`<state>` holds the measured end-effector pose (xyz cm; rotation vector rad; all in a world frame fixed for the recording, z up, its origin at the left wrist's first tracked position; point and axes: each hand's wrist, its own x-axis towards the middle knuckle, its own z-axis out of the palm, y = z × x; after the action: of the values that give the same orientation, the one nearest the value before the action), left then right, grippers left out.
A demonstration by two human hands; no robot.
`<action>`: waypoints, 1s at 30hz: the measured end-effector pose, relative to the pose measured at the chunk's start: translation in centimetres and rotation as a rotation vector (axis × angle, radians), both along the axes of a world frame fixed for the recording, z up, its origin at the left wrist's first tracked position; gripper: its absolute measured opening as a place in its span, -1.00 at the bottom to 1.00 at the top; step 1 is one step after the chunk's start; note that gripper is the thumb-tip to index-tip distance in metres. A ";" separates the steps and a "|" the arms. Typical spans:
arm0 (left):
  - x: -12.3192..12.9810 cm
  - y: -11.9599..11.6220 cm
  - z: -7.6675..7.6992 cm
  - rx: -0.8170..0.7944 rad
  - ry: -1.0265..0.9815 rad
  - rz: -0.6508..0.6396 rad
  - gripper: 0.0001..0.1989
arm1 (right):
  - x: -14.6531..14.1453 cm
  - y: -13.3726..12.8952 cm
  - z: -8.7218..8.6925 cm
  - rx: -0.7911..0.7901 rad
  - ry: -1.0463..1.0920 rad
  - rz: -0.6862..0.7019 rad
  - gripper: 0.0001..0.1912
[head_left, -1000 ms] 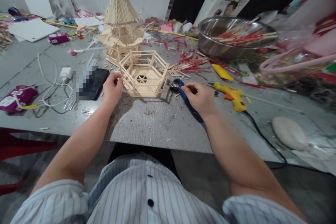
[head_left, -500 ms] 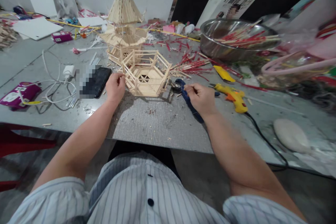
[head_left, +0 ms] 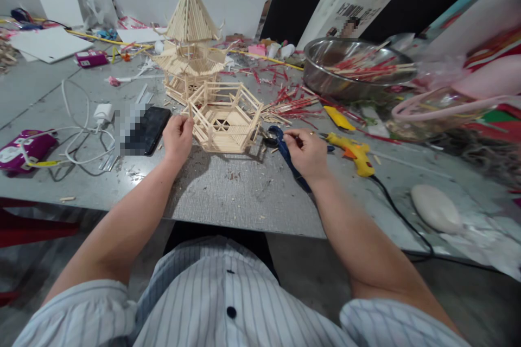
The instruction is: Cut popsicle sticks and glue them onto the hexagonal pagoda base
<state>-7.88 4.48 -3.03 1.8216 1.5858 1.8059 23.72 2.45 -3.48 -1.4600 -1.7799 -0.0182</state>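
Note:
A six-sided frame of pale wooden sticks (head_left: pixel 226 143) rests on the grey table. My left hand (head_left: pixel 178 138) is closed at its left side, fingertips pinched near a corner post; what they hold is too small to make out. Over the blue-handled pliers (head_left: pixel 287 154), right of the frame, is my right hand (head_left: pixel 305 153), thumb and forefinger pinched together. Anything between those fingertips is too small to tell. Behind the frame stands a stick pagoda (head_left: pixel 191 19) with a pointed roof.
A yellow glue gun (head_left: pixel 358 157) lies right of my right hand, its black cord running off the front edge. Farther back are red-tipped sticks (head_left: pixel 291 105) and a steel basin (head_left: pixel 342 84). A phone (head_left: pixel 152 127) and white cables lie at the left.
The whole view has shifted slightly, so most things appear a little farther left. Both hands keep nearly the same pose and place beside the frame and the pliers.

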 end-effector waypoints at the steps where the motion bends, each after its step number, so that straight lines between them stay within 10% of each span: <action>1: 0.0 0.0 0.0 0.002 -0.003 -0.001 -0.76 | 0.0 0.0 0.0 -0.003 -0.004 -0.009 -0.67; 16: -0.1 0.0 0.4 0.033 0.016 -0.038 -0.59 | 1.7 3.3 7.0 -0.261 -0.346 -0.295 -0.68; 30: 0.2 0.0 0.6 -0.026 -0.013 -0.038 -0.81 | 0.5 11.1 3.7 -0.669 -0.651 -0.281 -0.63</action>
<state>-7.65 4.43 -2.44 1.8120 1.5524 1.7688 24.26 13.51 0.20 -2.3847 -2.1885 -0.0506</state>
